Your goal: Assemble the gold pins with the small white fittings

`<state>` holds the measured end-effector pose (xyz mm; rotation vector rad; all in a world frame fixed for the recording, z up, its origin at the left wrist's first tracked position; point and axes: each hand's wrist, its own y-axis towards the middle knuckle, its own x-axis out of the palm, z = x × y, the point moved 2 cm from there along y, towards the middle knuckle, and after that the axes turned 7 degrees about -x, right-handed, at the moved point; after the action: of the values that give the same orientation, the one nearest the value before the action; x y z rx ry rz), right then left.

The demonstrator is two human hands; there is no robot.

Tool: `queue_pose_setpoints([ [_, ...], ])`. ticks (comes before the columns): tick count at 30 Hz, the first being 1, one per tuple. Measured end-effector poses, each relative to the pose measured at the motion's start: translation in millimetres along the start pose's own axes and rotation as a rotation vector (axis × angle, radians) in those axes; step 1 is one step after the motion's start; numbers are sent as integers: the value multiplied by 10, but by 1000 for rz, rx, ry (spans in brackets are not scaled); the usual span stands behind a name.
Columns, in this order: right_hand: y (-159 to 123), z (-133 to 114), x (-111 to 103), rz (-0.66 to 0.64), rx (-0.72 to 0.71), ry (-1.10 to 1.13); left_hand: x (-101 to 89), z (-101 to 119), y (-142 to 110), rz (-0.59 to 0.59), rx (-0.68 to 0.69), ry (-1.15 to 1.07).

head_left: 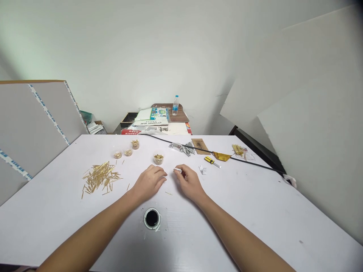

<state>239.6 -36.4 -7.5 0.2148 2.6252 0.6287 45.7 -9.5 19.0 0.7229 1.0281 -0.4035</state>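
Note:
My right hand (189, 183) pinches a small white piece (177, 169) between thumb and fingers; its exact kind is too small to make out. Opposite it, my left hand (150, 182) rests low over the table with fingers loosely stretched and nothing visible in them. Just beyond the left hand stands a clear round tub (158, 160) filled with small gold pins. One thin gold pin (168, 193) lies alone between my wrists. Nearer to me is a round white-rimmed container (152, 218) of black liquid, on a clear sheet.
Loose gold pins (100, 176) form a heap at left, with several small tubs (128, 152) behind. A yellow-black screwdriver (212, 162), white scraps (202, 170) and a black cable (255, 163) lie at right. A water bottle (175, 105) stands beyond the table (255, 219).

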Motion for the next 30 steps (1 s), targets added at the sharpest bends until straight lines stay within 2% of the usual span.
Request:
queue_pose_setpoints([
  [4,65,152,-158,248,160,14,88,50,123,-106,-71,23],
  [7,82,213,-212,323,195,59,213,111,277,-174,-97,23],
  [13,72,167,-177,280,172,70,442,172,635,-245,-112,17],
  [17,60,121,-153,209,136,61,490,201,706,-261,-89,25],
  [20,56,104,-140,145,115,79,410,209,625,-237,-97,44],
  [23,46,93,-110,57,126,123,196,155,468,-178,-161,0],
  [27,3,41,-23,-130,165,217,-157,-45,209,-66,-447,-285],
  [30,-39,-18,34,-186,177,230,-293,-209,15,15,-658,-525],
])
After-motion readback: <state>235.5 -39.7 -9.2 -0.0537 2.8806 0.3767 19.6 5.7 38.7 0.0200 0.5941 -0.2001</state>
